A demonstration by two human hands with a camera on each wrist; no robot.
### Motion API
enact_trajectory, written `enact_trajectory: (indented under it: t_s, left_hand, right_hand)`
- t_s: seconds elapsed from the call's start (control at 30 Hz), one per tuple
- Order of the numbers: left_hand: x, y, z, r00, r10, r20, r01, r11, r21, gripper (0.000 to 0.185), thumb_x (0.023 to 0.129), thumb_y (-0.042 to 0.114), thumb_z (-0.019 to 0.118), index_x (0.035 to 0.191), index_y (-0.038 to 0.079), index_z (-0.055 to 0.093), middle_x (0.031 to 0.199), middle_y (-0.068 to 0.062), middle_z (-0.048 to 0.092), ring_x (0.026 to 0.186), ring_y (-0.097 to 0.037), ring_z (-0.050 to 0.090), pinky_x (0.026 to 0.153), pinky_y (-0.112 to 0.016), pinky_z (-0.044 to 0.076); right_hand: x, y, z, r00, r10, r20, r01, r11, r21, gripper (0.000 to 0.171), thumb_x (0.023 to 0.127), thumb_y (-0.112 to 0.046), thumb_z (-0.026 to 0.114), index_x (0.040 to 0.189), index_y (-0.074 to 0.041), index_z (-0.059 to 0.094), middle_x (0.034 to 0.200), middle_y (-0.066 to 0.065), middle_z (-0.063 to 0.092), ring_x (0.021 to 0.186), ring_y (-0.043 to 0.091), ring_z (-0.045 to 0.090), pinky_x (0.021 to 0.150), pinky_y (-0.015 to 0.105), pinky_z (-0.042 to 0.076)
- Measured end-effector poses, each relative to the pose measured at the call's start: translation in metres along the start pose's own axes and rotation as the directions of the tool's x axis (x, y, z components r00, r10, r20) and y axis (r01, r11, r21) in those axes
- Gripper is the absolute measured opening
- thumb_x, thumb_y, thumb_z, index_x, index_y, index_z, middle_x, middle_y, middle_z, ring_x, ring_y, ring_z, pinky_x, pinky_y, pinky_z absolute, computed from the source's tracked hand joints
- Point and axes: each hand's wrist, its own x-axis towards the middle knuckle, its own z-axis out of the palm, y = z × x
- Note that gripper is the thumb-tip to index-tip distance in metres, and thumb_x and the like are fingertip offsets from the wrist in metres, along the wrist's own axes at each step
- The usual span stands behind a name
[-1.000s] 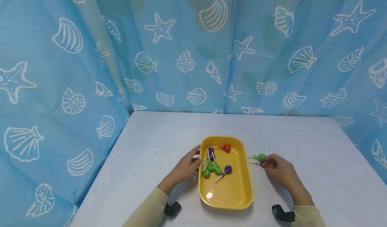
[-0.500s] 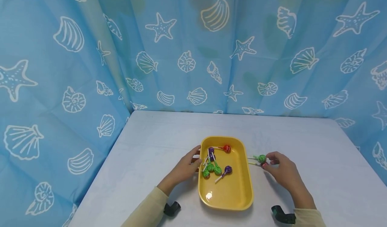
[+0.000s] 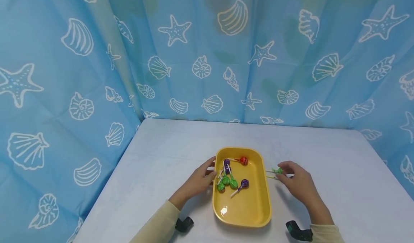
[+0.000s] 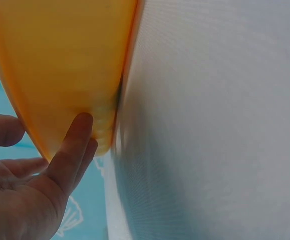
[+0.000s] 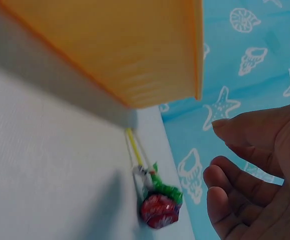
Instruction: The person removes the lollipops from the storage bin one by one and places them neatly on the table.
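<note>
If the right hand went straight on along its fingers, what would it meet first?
Likely the green lollipop or the red lollipop beside the yellow tray; depth is hard to judge, so I can't say which.

Blue shell-print curtain (image 3: 194,34) hangs behind wht tbl (image 3: 165,153).

Screened-off work corner (sort of room unclear), blue seashell-and-starfish curtain (image 3: 207,52) hung around, plain whitish table (image 3: 174,142) before it.

Left hand (image 3: 198,178) with fingers spread, right hand (image 3: 298,181) loosely curved, forearms (image 3: 158,219) angled inward
</note>
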Motion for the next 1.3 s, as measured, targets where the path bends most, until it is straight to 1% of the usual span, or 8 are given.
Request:
enact_trajectory:
  t_s: [0.1, 0.3, 0.47, 0.63, 0.73, 1.0, 1.1, 1.3]
  left_hand:
    - [0.0, -0.001, 0.0, 1.0, -0.001, 0.0, 0.001, 1.0, -0.001, 0.058, 0.107, 0.015, 0.048, 0.161, 0.007, 0.027, 0.151, -0.019, 0.044, 0.13, -0.037, 0.054, 0.092, -0.036, 0.06]
    - [0.001, -0.001, -0.001, 1.0, 0.008, 0.0, -0.008, 1.0, -0.005, 0.057, 0.107, 0.015, 0.048, 0.16, 0.007, 0.027, 0.151, -0.02, 0.044, 0.13, -0.038, 0.054, 0.092, -0.036, 0.06]
    - [-0.001, -0.001, -0.001, 1.0, 0.023, 0.006, -0.023, 1.0, -0.011, 0.057, 0.108, 0.013, 0.047, 0.16, 0.006, 0.027, 0.151, -0.021, 0.044, 0.129, -0.038, 0.054, 0.091, -0.037, 0.06]
    - [-0.003, 0.002, -0.001, 1.0, 0.012, 0.003, -0.012, 1.0, -0.009, 0.057, 0.108, 0.015, 0.048, 0.16, 0.007, 0.028, 0.151, -0.019, 0.044, 0.13, -0.038, 0.054, 0.092, -0.038, 0.06]
    - [-0.002, 0.002, -0.001, 1.0, 0.013, 0.002, -0.012, 1.0, -0.013, 0.057, 0.108, 0.015, 0.048, 0.16, 0.008, 0.028, 0.152, -0.019, 0.044, 0.13, -0.037, 0.054, 0.091, -0.037, 0.06]
    - [-0.002, 0.0, -0.001, 1.0, 0.028, 0.008, -0.028, 1.0, -0.013, 0.056, 0.108, 0.013, 0.047, 0.16, 0.006, 0.028, 0.15, -0.02, 0.045, 0.129, -0.038, 0.055, 0.09, -0.034, 0.061]
    - [-0.002, 0.0, -0.001, 1.0, 0.022, 0.007, -0.022, 1.0, -0.01, 0.056, 0.108, 0.013, 0.046, 0.16, 0.006, 0.027, 0.15, -0.02, 0.045, 0.128, -0.037, 0.056, 0.089, -0.033, 0.061]
    - [-0.002, 0.0, -0.001, 1.0, 0.012, 0.006, -0.012, 1.0, 0.004, 0.057, 0.108, 0.015, 0.046, 0.161, 0.007, 0.027, 0.151, -0.019, 0.044, 0.13, -0.035, 0.055, 0.09, -0.032, 0.06]
  right_hand:
    - [0.001, -0.007, 0.0, 1.0, -0.005, 0.008, 0.005, 1.0, 0.025, 0.035, 0.093, -0.016, 0.072, 0.123, 0.002, 0.064, 0.118, 0.021, 0.068, 0.107, 0.037, 0.064, 0.092, 0.055, 0.057]
    - [0.006, -0.028, 0.001, 0.998, 0.012, 0.056, -0.017, 0.996, 0.082, 0.04, 0.095, -0.02, 0.072, 0.128, 0.001, 0.062, 0.124, 0.023, 0.065, 0.112, 0.038, 0.062, 0.096, 0.056, 0.055]
    - [0.01, -0.04, 0.005, 0.997, -0.017, 0.073, 0.009, 0.995, 0.104, 0.04, 0.095, -0.019, 0.071, 0.129, 0.001, 0.061, 0.125, 0.022, 0.065, 0.114, 0.037, 0.062, 0.098, 0.054, 0.055]
    - [0.013, -0.046, 0.01, 0.994, -0.055, 0.089, 0.043, 0.99, 0.134, 0.039, 0.095, -0.017, 0.07, 0.129, 0.002, 0.062, 0.124, 0.021, 0.066, 0.113, 0.037, 0.063, 0.096, 0.053, 0.056]
    - [0.017, -0.048, 0.009, 0.992, -0.075, 0.101, 0.061, 0.989, 0.133, 0.04, 0.096, -0.019, 0.071, 0.128, 0.002, 0.062, 0.122, 0.021, 0.067, 0.112, 0.036, 0.063, 0.095, 0.052, 0.057]
    - [0.02, -0.056, 0.006, 0.989, -0.076, 0.126, 0.061, 0.991, 0.12, 0.04, 0.096, -0.02, 0.07, 0.129, 0.002, 0.062, 0.123, 0.021, 0.067, 0.112, 0.036, 0.063, 0.097, 0.053, 0.056]
    - [0.022, -0.062, 0.006, 0.987, -0.083, 0.135, 0.066, 0.99, 0.126, 0.041, 0.096, -0.021, 0.07, 0.129, 0.002, 0.062, 0.124, 0.021, 0.066, 0.112, 0.035, 0.063, 0.097, 0.052, 0.056]
    - [0.027, -0.07, 0.009, 0.987, -0.076, 0.142, 0.055, 0.988, 0.144, 0.042, 0.096, -0.023, 0.071, 0.13, 0.001, 0.062, 0.125, 0.021, 0.066, 0.113, 0.037, 0.063, 0.094, 0.051, 0.058]
